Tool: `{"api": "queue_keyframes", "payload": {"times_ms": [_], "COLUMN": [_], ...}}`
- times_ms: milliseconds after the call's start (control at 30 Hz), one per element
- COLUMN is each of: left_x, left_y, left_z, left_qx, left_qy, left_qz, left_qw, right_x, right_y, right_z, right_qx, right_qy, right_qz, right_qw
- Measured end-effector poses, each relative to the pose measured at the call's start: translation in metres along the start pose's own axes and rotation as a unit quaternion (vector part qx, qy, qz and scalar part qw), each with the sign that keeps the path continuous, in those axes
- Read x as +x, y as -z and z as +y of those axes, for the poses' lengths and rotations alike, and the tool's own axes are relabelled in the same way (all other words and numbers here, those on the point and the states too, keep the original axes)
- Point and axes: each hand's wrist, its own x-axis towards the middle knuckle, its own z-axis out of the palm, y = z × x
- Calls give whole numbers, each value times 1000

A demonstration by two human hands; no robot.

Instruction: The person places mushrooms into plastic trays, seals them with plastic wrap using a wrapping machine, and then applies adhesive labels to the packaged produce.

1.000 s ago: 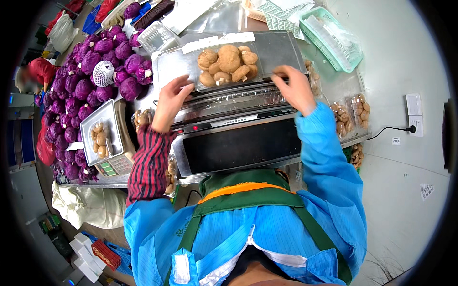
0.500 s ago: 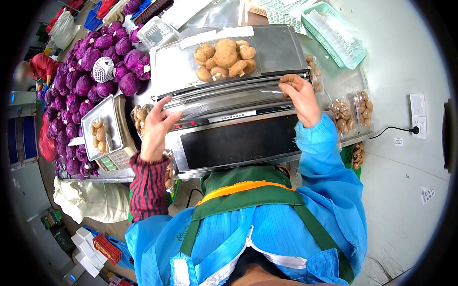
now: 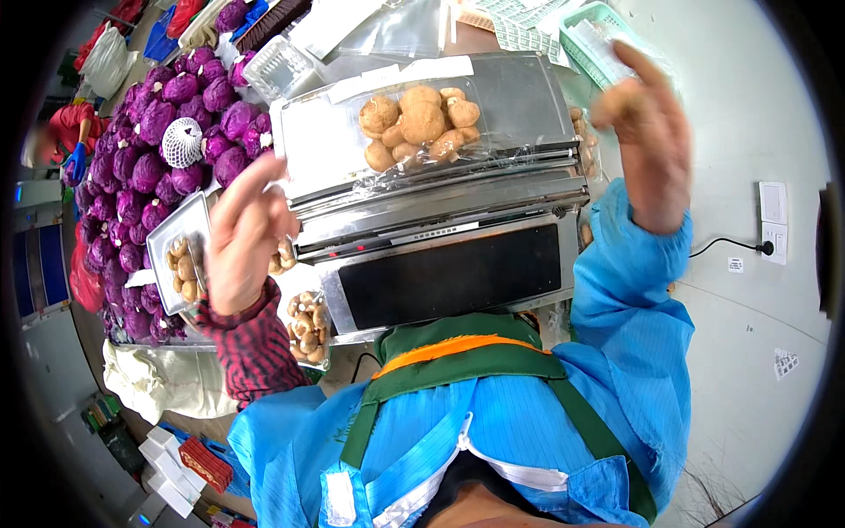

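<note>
Loosely, the left hand (image 3: pixel 245 245) and right hand (image 3: pixel 650 141) hang apart, blurred, fingers parted. Mushrooms (image 3: pixel 422 123) sit on the steel machine (image 3: pixel 449 201)

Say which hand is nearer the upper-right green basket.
Right. The right hand is just below the basket in view, its blurred fingers overlapping it. The left hand is far off to the lower left, beside the weighing scale.

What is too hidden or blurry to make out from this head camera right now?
In the head view:
Bare right hand: fingers blurred, apparently by motion.
Bare left hand: likewise blurred.
Square silver metal tray: right edge partly behind the left hand.
Pale green plastic basket: partly behind the right hand.
Long narrow strip with red lights: markings too small.
</note>
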Motion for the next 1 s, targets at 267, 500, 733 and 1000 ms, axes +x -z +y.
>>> {"api": "queue_keyframes", "payload": {"times_ms": [267, 500, 733, 1000], "left_x": [0, -60, 30, 171], "left_y": [-5, -20, -37, 35], "left_z": [-114, -59, 26, -146], "left_qx": [311, 12, -68, 574], "left_qy": [139, 129, -307, -172], "left_qz": [22, -5, 54, -58], "left_qw": [940, 992, 948, 798], "right_x": [-41, -75, 10, 109], "right_y": [-17, -19, -36, -50], "right_z": [130, 65, 6, 201], "right_qx": [-281, -191, 147, -321], "right_qy": [-40, -106, 16, 32], "right_qz": [-154, -64, 8, -241], "right_qw": [946, 974, 989, 916]}}
